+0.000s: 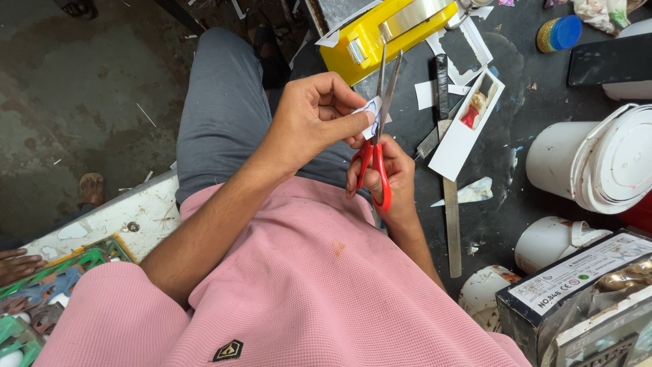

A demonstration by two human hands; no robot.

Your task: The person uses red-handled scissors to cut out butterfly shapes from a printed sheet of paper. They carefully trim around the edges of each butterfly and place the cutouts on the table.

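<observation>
Head view: the left hand (309,119) pinches a small white paper cutout (371,117) with bluish print between thumb and fingertips, holding it up over the lap. The right hand (387,178) sits just below and to the right, its fingers threaded through the red handles of a pair of scissors (378,129) and curled closed around them. The steel blades point upward and away from the body, standing slightly parted, and the cutout lies right at them, touching the blades near the pivot. The two hands are nearly touching, the left thumb just above the right hand's knuckles.

The person wears a pink shirt (319,285) and grey trousers (227,102). Beyond the hands, on the dark surface (506,163), lies a yellow and silver box-shaped tool (387,30) at the far edge, with white paper scraps around it. Just right of the scissor tips lies a long white card strip (465,129) with a small red and tan picture at its upper end, and beside it a long ruler (448,183) runs back toward the body. Farther right stand white plastic buckets (591,160), one with its lid leaning against it, and a blue-lidded jar (560,32) near the top. A printed carton (577,285) sits at lower right. At lower left, well apart from the hands, lies a green plastic tray (47,285) of coloured pieces.
</observation>
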